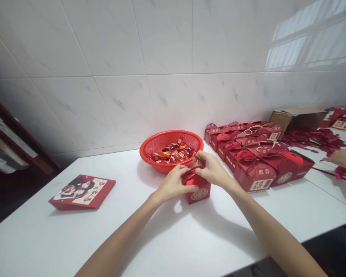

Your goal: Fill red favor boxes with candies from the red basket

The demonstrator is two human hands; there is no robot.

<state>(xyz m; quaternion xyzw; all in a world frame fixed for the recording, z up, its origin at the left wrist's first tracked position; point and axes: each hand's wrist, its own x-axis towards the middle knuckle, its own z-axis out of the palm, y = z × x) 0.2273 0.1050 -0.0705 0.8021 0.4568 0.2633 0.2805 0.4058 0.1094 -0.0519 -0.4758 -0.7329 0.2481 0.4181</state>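
Observation:
A small red box (198, 190) with a round pale emblem stands upright on the white table, in front of a red basket (173, 168) of wrapped sweets. My left hand (174, 184) grips its upper left side, the thumb lying across the front face. At the top of the box, my right hand (209, 165) has its fingers closed in a pinch near the red cord and top flaps; the fingers partly hide what they hold. The wrapped sweets (175, 153) lie right behind both hands.
Closed red boxes (255, 169) stand in rows to the right. Beyond them are a cardboard box (300, 119) and a heap of red ribbons (320, 138). Another person's hand (341, 158) reaches in at the right edge. A flat red carton (82, 192) lies left on the white table (127, 215).

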